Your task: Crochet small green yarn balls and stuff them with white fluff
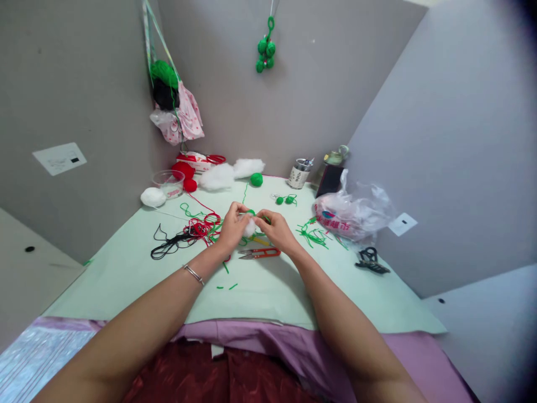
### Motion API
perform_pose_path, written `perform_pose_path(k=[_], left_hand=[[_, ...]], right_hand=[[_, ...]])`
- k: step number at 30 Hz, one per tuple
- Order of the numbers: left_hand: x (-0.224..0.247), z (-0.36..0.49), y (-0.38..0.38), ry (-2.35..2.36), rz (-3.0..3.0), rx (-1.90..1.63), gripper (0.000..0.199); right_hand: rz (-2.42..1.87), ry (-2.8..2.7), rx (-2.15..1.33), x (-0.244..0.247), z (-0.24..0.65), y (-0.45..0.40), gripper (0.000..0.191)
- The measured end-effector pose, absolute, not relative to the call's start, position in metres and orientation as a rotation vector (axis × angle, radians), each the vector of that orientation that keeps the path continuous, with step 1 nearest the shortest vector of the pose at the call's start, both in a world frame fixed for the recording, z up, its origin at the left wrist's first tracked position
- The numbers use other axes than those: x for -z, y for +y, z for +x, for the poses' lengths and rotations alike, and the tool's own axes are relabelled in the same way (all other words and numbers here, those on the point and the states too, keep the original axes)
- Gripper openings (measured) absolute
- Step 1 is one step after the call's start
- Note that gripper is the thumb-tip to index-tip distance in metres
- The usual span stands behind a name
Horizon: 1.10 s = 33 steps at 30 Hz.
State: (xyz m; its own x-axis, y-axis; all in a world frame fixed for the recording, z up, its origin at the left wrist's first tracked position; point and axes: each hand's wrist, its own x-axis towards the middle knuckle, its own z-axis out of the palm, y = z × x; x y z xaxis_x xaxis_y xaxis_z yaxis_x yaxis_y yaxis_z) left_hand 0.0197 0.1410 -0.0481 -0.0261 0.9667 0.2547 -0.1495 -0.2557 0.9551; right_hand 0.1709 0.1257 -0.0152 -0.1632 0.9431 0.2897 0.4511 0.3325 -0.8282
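Note:
Over the middle of the table, my left hand [233, 226] and my right hand [276, 228] meet with fingers pinched together. Between them is a small green crochet piece [250, 212], with a tuft of white stuffing [250, 228] at its near side. Fingers partly cover both. Just below my hands lie orange-handled thread snips [260, 253], blades to the left, and part of a yellow tool [260, 241]. A tangle of red yarn [200, 228] is left of my left hand. A green yarn ball [256, 179] sits beyond my hands, its strand running toward them.
Black yarn [172, 243] lies left, near a plastic cup [170, 184] and white yarn ball [153, 197]. White stuffing clumps [217, 177] sit behind. Two small green balls [289, 200], green scraps [314, 235], a plastic bag [350, 212] and a black hair claw [372, 261] are right.

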Motion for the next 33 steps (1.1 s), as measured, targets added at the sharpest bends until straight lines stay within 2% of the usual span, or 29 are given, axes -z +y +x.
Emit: perform_pose_path(k=[7, 11, 15, 17, 20, 24, 27, 30, 33], left_hand=[[0.044, 0.02, 0.138, 0.885, 1.274, -1.34, 0.024], [0.044, 0.017, 0.142, 0.911, 1.271, -1.311, 0.026], [0.047, 0.014, 0.147, 1.013, 1.243, -1.315, 0.018], [0.049, 0.015, 0.147, 1.041, 1.215, -1.294, 0.026], [0.05, 0.016, 0.143, 1.011, 1.172, -1.23, 0.032], [0.045, 0.018, 0.137, 0.904, 1.134, -1.209, 0.021], [0.041, 0.019, 0.136, 0.832, 1.138, -1.206, 0.028], [0.04, 0.018, 0.138, 0.813, 1.156, -1.199, 0.036], [0.04, 0.017, 0.139, 0.839, 1.166, -1.204, 0.031]], right_hand=[[-1.366, -1.753, -0.594, 0.015, 0.174, 0.126, 0.019], [-1.321, -1.806, -0.657, 0.01, 0.175, 0.123, 0.018], [-1.207, -1.909, -0.809, 0.005, 0.175, 0.119, 0.014], [-1.172, -1.939, -0.846, 0.006, 0.173, 0.118, 0.015], [-1.19, -1.9, -0.813, 0.01, 0.171, 0.119, 0.013], [-1.282, -1.77, -0.713, 0.015, 0.173, 0.125, 0.017], [-1.329, -1.701, -0.665, 0.015, 0.177, 0.129, 0.019], [-1.331, -1.685, -0.695, 0.013, 0.18, 0.13, 0.02], [-1.282, -1.719, -0.797, 0.01, 0.179, 0.126, 0.022]])
